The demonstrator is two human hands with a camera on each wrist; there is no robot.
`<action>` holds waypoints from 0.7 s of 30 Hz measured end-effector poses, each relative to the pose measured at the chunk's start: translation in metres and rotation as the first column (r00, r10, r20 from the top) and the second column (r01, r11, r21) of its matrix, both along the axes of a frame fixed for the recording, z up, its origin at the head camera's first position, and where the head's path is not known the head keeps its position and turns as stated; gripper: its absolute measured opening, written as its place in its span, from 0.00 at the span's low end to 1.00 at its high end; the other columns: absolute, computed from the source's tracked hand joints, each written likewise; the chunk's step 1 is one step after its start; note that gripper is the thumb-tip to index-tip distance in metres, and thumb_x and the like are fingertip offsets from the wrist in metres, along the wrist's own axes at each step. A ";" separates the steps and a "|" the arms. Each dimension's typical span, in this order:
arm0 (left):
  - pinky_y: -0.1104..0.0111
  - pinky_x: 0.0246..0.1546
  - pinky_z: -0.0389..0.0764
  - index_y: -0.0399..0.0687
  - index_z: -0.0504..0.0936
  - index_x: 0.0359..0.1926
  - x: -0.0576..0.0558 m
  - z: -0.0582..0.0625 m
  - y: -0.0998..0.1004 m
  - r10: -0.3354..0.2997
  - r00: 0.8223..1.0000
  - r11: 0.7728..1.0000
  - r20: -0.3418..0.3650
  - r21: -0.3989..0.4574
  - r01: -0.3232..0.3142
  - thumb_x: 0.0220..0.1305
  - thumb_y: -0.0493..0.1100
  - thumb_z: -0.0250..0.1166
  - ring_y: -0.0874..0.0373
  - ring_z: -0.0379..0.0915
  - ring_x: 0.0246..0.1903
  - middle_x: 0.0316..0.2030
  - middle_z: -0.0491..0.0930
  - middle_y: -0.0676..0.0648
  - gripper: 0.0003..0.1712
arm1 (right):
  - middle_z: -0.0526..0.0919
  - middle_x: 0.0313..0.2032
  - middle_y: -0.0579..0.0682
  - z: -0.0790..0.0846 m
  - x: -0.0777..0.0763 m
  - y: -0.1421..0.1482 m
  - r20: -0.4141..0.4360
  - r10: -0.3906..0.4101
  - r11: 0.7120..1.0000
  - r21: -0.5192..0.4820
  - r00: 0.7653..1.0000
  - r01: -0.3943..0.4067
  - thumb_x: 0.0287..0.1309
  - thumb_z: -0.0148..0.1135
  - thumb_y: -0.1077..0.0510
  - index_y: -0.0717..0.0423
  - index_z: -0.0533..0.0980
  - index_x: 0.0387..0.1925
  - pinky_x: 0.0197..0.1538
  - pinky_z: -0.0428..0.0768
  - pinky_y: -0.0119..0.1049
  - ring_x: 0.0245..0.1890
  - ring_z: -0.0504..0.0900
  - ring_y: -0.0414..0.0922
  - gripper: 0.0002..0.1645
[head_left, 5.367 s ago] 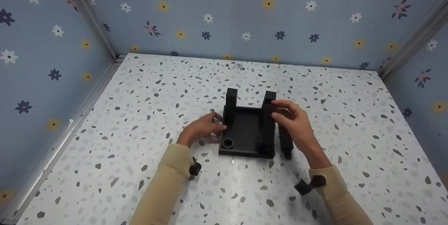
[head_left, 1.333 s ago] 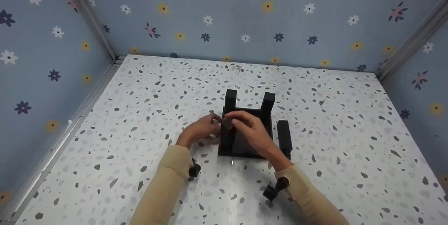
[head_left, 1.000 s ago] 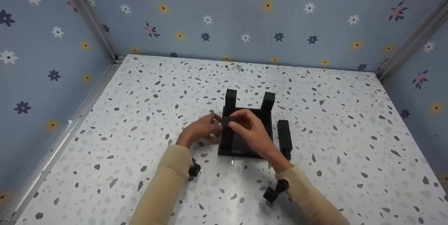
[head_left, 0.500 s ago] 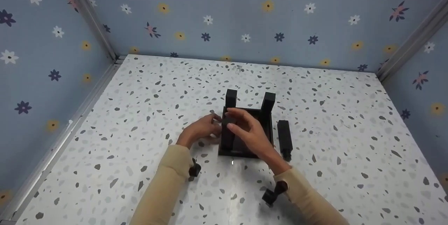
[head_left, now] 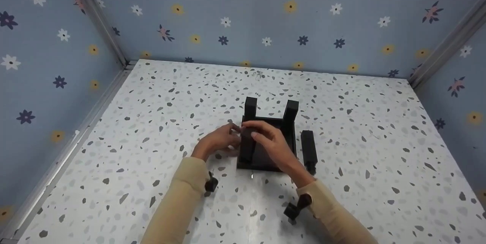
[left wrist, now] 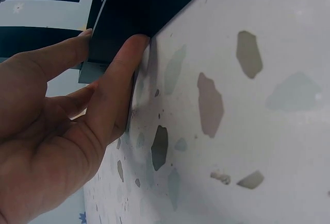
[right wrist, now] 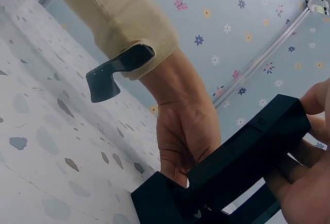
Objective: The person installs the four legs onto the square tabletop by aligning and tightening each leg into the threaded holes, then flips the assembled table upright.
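A small black table lies upside down, its rimmed tabletop [head_left: 265,158] flat on the speckled surface. Two far legs stand up from it, the far-left leg [head_left: 250,108] and the far-right leg [head_left: 291,111]. At the near-left corner stands another square leg [head_left: 247,148], also large in the right wrist view [right wrist: 247,152]. My right hand [head_left: 274,144] pinches this leg's top between thumb and fingers. My left hand [head_left: 218,139] grips the tabletop's left edge; the left wrist view shows its thumb [left wrist: 124,62] along the side wall. My right wrist hides the tabletop's near-right corner.
Just right of the tabletop lies a loose black leg [head_left: 309,147], its threaded end [head_left: 311,169] toward me. Flowered panels [head_left: 265,20] enclose the speckled table surface [head_left: 159,96] at the back and both sides.
Earlier, my right hand held a leg on the tabletop's right; that leg now stands at the near-left corner, where a round socket showed. Half a second ago those fingers were spread; now they pinch again.
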State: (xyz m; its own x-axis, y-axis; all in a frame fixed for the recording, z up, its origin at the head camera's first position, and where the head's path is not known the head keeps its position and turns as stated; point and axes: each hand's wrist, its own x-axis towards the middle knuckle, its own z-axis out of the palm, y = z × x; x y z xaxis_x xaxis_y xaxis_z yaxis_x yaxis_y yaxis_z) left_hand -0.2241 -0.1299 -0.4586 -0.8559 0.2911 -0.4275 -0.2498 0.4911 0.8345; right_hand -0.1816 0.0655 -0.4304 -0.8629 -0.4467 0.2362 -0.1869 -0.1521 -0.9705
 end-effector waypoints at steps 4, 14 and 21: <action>0.61 0.49 0.79 0.46 0.68 0.62 0.000 0.001 0.000 0.001 1.000 1.000 0.009 -0.007 -0.001 0.59 0.39 0.60 0.53 0.79 0.44 0.45 0.79 0.44 0.29 | 0.76 0.53 0.64 0.000 0.000 0.000 0.024 -0.016 1.000 -0.013 1.000 0.016 0.64 0.56 0.61 0.64 0.72 0.56 0.57 0.75 0.36 0.53 0.76 0.47 0.20; 0.60 0.51 0.78 0.49 0.68 0.62 -0.001 0.000 0.000 0.023 0.999 1.000 0.036 -0.002 -0.023 0.59 0.41 0.61 0.53 0.79 0.44 0.45 0.79 0.45 0.29 | 0.77 0.48 0.53 -0.003 0.002 -0.002 0.000 -0.105 0.993 0.055 0.994 0.105 0.60 0.63 0.56 0.59 0.72 0.52 0.53 0.77 0.36 0.48 0.77 0.48 0.20; 0.63 0.45 0.81 0.44 0.67 0.62 0.000 0.000 0.001 0.036 0.999 0.999 0.032 0.033 -0.037 0.58 0.36 0.57 0.52 0.80 0.42 0.43 0.79 0.43 0.29 | 0.75 0.43 0.54 -0.005 0.005 -0.004 -0.061 -0.146 0.986 0.071 0.987 0.150 0.58 0.65 0.59 0.60 0.71 0.48 0.44 0.77 0.33 0.41 0.75 0.47 0.18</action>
